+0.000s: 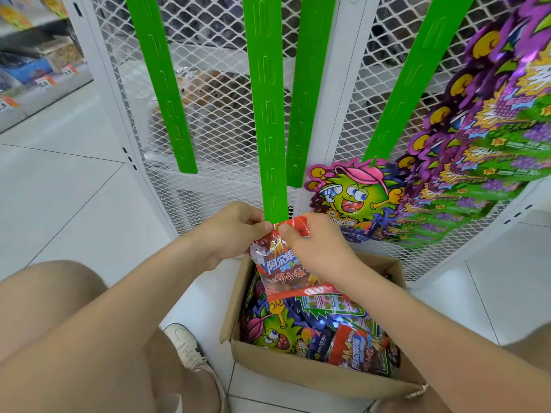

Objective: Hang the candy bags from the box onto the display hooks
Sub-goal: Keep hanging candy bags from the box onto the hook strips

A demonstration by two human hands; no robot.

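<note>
A red candy bag (283,263) hangs between my hands at the bottom end of the middle green hanging strip (268,114). My left hand (235,231) pinches the bag's top left corner right at the strip's tip. My right hand (316,248) pinches the top edge from the right, thumb on the front. Below them an open cardboard box (322,374) on the floor holds several more candy bags (313,329), red ones and purple-green ones.
Three other green strips hang on the white mesh rack (214,114); the rightmost strip (417,76) carries several purple-green candy bags (477,162). My knees and a white shoe (185,344) are left of the box. Store shelves (38,70) stand at far left.
</note>
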